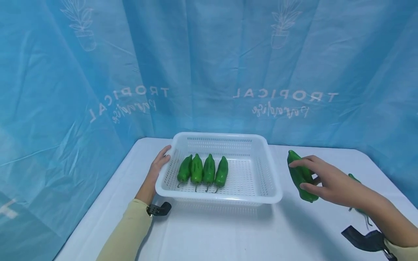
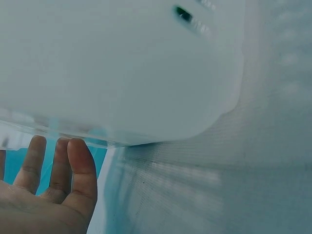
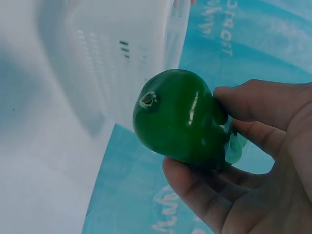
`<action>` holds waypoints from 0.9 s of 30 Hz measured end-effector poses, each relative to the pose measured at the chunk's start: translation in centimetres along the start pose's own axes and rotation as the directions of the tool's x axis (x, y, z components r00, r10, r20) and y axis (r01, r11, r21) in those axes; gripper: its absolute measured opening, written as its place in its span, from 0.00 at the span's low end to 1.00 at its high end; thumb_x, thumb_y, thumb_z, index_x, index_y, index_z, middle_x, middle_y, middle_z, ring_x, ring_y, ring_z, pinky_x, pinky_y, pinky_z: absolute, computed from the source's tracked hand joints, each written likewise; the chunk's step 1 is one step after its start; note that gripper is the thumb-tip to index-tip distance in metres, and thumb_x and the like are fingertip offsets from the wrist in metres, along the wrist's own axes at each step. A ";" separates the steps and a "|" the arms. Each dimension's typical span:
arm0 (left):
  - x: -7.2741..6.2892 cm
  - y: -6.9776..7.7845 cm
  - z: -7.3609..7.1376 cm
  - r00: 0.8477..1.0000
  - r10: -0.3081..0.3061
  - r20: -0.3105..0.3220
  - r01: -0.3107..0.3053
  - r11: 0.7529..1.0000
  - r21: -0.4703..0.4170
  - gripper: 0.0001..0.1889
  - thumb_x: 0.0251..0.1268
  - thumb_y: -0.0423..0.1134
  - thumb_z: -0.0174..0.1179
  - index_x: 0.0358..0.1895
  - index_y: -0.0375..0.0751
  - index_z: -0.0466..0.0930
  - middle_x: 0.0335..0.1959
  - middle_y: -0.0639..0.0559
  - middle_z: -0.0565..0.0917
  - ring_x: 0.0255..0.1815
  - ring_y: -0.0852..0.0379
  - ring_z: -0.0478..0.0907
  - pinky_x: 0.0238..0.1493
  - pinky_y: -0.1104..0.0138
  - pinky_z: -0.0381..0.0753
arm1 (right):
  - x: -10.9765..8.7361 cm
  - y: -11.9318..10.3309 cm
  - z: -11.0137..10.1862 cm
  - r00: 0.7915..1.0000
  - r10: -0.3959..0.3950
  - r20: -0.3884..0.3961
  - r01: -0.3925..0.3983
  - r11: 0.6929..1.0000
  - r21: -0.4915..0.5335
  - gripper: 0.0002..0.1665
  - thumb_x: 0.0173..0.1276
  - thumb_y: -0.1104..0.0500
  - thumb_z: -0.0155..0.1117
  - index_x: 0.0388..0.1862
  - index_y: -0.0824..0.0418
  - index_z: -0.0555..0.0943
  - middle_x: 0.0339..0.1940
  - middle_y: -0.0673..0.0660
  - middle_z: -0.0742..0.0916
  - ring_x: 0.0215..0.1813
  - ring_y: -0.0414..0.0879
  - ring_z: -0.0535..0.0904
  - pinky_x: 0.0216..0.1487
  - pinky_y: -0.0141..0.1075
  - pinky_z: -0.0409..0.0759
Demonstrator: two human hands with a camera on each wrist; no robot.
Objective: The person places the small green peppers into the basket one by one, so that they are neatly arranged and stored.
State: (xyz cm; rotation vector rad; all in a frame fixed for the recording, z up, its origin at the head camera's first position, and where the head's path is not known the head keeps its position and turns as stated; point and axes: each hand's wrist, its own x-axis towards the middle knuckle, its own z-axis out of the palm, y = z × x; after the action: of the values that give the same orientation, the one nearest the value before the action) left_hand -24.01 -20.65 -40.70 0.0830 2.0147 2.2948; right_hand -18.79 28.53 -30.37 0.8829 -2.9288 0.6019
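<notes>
A white perforated plastic basket [image 1: 241,198] stands at the middle of the table. Inside it, several green peppers [image 1: 209,169] lie side by side in a row toward the left, stems toward the near side. My left hand [image 1: 158,168] rests against the basket's left rim; in the left wrist view its fingers [image 2: 82,168] are fairly straight beside the basket wall. To the right of the basket, my right hand [image 1: 321,177] grips a large green pepper [image 1: 298,177] between thumb and fingers, above the table. The right wrist view shows that pepper's blunt stem end [image 3: 148,100] facing the camera.
More green peppers [image 1: 353,177] lie on the white-covered table [image 1: 209,235] at the right, partly hidden behind the right forearm. A blue printed curtain [image 1: 209,65] hangs behind and along the sides. Black straps with camera mounts [image 1: 159,209] sit on both wrists.
</notes>
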 end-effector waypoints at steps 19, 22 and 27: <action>0.0 -0.3 0.0 1.000 -0.015 0.001 0.015 1.000 0.027 0.30 0.80 0.49 0.38 0.80 0.60 0.43 0.80 0.49 0.55 0.80 0.46 0.56 0.78 0.48 0.57 | 2.4 -7.2 -0.5 0.980 -0.051 0.191 0.045 0.998 0.038 0.31 0.63 0.62 0.70 0.65 0.48 0.74 0.65 0.58 0.75 0.52 0.47 0.80 0.39 0.31 0.85; -0.1 -0.3 0.1 1.000 -0.018 -0.004 0.019 0.999 0.034 0.29 0.80 0.50 0.38 0.80 0.61 0.43 0.80 0.49 0.56 0.79 0.46 0.57 0.77 0.48 0.58 | 2.9 -8.4 -0.3 0.974 -0.066 0.217 0.069 0.998 -0.005 0.32 0.63 0.60 0.70 0.65 0.45 0.74 0.66 0.57 0.75 0.53 0.46 0.80 0.43 0.34 0.85; -0.2 -0.1 0.1 1.000 -0.024 -0.017 0.025 0.998 0.054 0.29 0.80 0.51 0.37 0.80 0.63 0.44 0.80 0.50 0.57 0.79 0.46 0.59 0.76 0.48 0.61 | 4.3 -10.0 0.4 0.957 -0.095 0.274 0.108 0.994 -0.034 0.31 0.65 0.60 0.69 0.66 0.43 0.73 0.66 0.56 0.74 0.51 0.44 0.80 0.46 0.39 0.85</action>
State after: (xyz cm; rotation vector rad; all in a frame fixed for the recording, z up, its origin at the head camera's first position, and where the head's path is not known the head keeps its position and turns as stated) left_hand -23.78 -20.51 -40.83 0.0426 2.0745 2.2334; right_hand -17.02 18.50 -26.64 1.1904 -3.0935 0.4319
